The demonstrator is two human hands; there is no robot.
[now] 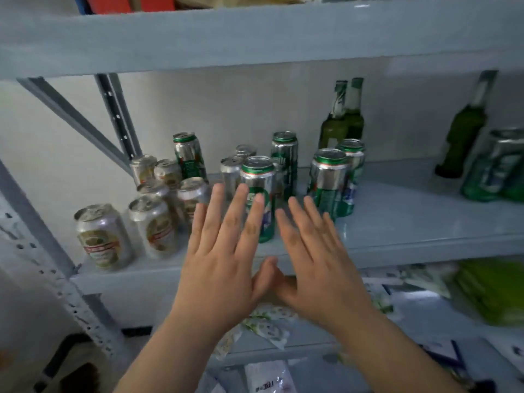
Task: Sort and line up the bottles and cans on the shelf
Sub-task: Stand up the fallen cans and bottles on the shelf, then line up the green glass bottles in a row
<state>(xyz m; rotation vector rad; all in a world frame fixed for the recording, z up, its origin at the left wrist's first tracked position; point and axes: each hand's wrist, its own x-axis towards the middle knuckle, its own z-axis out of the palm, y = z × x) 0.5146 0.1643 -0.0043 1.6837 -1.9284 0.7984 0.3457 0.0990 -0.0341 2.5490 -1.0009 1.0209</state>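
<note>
Several short silver cans with red and gold labels (103, 236) stand bunched at the left of the grey shelf (411, 222). Tall green and silver cans (258, 191) stand in the middle, one more pair (331, 180) to their right. Two green glass bottles (341, 117) stand at the back, another bottle (462, 131) and a green can (493, 168) at the far right. My left hand (224, 245) and my right hand (314, 251) are raised flat in front of the middle tall can, fingers spread, thumbs touching, holding nothing.
A shelf board (255, 38) runs overhead, low above the bottle tops. A slanted brace and perforated upright (116, 114) close the left side. The lower shelf holds plastic packets (269, 327) and green packs (493, 290).
</note>
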